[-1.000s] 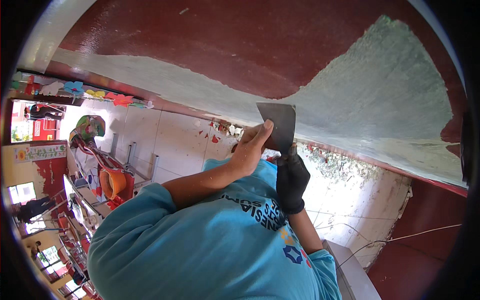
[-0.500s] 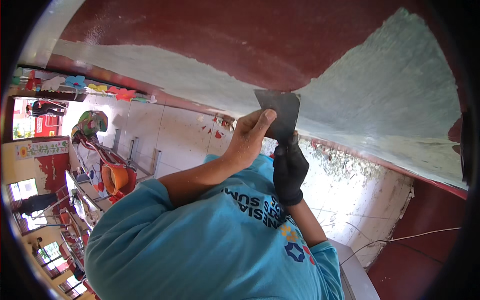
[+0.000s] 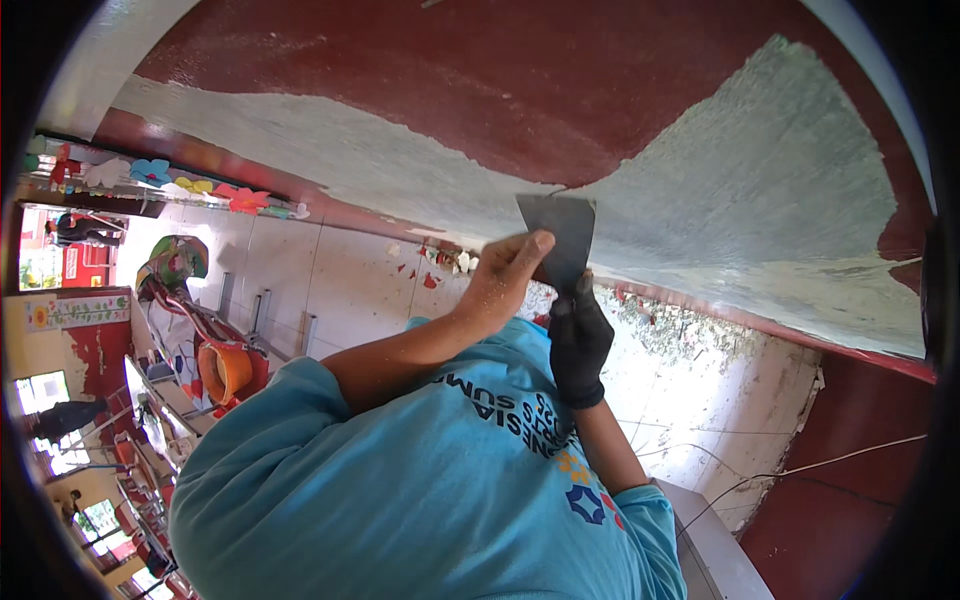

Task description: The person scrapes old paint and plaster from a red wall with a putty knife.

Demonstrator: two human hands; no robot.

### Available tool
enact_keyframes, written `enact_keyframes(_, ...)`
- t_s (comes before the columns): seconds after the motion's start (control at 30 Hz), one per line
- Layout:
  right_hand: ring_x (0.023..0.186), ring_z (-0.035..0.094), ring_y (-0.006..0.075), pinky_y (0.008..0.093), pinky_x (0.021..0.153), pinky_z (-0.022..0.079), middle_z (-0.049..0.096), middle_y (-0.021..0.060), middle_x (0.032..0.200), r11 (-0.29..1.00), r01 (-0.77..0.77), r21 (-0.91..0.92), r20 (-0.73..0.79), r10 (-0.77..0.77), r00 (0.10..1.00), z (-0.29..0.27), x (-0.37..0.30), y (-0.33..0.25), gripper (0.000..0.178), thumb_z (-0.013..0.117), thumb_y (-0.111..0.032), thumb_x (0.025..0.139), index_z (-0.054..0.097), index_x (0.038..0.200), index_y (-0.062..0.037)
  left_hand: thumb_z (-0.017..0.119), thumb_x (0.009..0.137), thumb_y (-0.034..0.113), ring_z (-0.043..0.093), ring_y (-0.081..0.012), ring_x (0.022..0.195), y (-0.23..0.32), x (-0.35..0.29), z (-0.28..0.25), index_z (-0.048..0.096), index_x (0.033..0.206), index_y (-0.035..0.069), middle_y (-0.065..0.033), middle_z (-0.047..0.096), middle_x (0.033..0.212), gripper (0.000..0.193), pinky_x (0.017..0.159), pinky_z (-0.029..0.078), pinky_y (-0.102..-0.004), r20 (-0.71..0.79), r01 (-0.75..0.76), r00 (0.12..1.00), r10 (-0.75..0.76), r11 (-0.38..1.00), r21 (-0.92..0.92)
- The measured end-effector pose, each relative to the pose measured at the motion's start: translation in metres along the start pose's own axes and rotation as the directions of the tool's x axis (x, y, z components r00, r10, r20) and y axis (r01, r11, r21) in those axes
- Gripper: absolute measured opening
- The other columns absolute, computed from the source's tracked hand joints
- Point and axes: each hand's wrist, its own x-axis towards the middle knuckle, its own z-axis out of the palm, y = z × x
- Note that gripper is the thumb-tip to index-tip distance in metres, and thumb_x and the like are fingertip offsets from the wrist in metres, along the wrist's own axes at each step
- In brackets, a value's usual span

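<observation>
A dark, flat scraper (image 3: 568,228) with a wide blade meets the wall (image 3: 440,60) where dark red paint borders a bared grey-green patch (image 3: 745,170). Black-gloved, my right hand (image 3: 580,350) is closed around the scraper's narrow lower end; the handle is mostly hidden in the glove. My left hand (image 3: 505,275) is bare and pinches the blade's left side, its thumb lying across the face. A thin raised bit of paint shows at the blade's top edge.
Paint flakes (image 3: 680,335) litter the pale tiled floor (image 3: 350,270) along the wall's foot. A cable (image 3: 800,475) runs at the lower right. To the left are an orange bucket (image 3: 225,372), paper flowers (image 3: 240,198) and a person (image 3: 65,420) in dark clothes.
The blade's edge has shifted slightly downward in the picture and sits a little flatter. Both hands keep their hold on the scraper. The whole view has tilted a little.
</observation>
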Motion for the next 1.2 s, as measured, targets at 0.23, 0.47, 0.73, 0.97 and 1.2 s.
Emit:
enact_keyframes(0.23,0.069,0.062,0.0271,0.0318,0.063,0.049,0.063,0.0188,0.085,0.991,0.102,-0.083,-0.032,-0.105,0.994,-0.008,0.007,-0.015,0.041,0.059,0.001,0.080,0.054,0.121,-0.0035,0.051,0.093,0.033,0.036,-0.0014,0.066,0.028,0.001,0.012,0.055,0.071,0.002,0.0078,0.044,0.067,0.038,0.057,0.032,-0.0191,0.034,-0.020,0.999,0.024,0.994,-0.106)
enact_keyframes(0.47,0.078,0.064,0.0205,0.0293,0.070,0.050,0.064,0.0208,0.092,0.995,-0.066,-0.077,-0.017,0.065,0.998,-0.017,0.008,-0.020,0.043,0.059,0.001,0.082,0.050,0.124,-0.0015,0.052,0.093,0.033,0.028,-0.0017,0.060,0.018,0.005,0.020,0.047,0.064,0.006,0.0094,0.034,0.062,0.040,0.051,0.024,-0.0220,-0.005,0.014,1.000,-0.014,0.998,0.069)
enact_keyframes(0.73,0.086,0.065,0.0247,0.0307,0.072,0.050,0.062,0.0229,0.103,0.986,0.011,-0.165,-0.069,-0.023,0.997,-0.015,-0.002,-0.008,0.041,0.059,-0.002,0.083,0.051,0.123,0.0005,0.051,0.093,0.031,0.028,-0.0018,0.059,0.016,0.006,0.018,0.050,0.066,0.004,0.0083,0.036,0.060,0.038,0.050,0.025,-0.0222,0.006,-0.071,0.997,0.071,0.986,0.149)
enact_keyframes(0.97,0.069,0.063,0.0236,0.0308,0.063,0.050,0.063,0.0163,0.084,0.960,0.015,-0.281,0.061,0.002,0.998,-0.040,0.017,-0.057,0.048,0.063,-0.002,0.078,0.050,0.124,-0.0025,0.054,0.091,0.039,0.029,0.0012,0.057,0.017,0.007,0.030,0.043,0.058,0.012,0.0104,0.033,0.057,0.044,0.049,0.023,-0.0184,0.007,-0.001,1.000,0.002,0.993,-0.120)
enact_keyframes(1.2,0.065,0.061,0.0247,0.0316,0.059,0.050,0.061,0.0122,0.077,0.863,0.224,-0.454,-0.007,-0.255,0.967,-0.045,0.011,-0.054,0.049,0.064,0.001,0.073,0.053,0.120,-0.0072,0.052,0.091,0.041,0.046,-0.0026,0.060,0.035,0.003,0.048,0.060,0.072,0.005,0.0039,0.054,0.064,0.041,0.058,0.038,-0.0201,0.036,0.011,0.999,-0.002,0.967,-0.254)
